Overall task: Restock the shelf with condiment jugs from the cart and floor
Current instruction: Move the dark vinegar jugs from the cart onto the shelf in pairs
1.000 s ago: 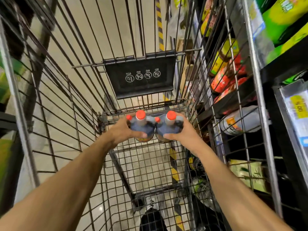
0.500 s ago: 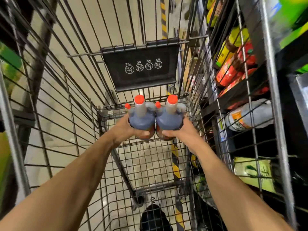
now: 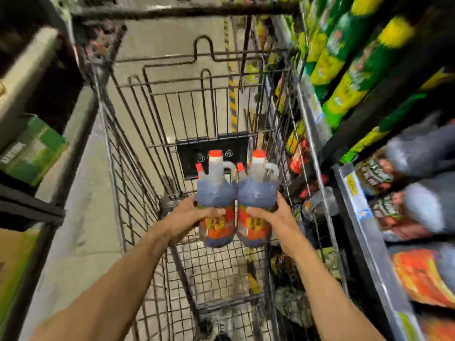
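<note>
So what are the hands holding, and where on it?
Two jugs side by side: left hand grips the left jug at its label, right hand the right jug likewise.

A wire cart [image 3: 157, 134] is seen standing on a pale concrete floor [image 3: 81, 217]. At right, a shelf [image 3: 364, 217] is stocked with dark condiment jugs [image 3: 423, 153] lying on their sides, green packets [image 3: 349, 77] ranged above.

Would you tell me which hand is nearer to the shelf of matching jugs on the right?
Right. The right hand grips a jug on the cart's shelf side, closer to the shelf; the left hand grips the other jug farther away.
</note>
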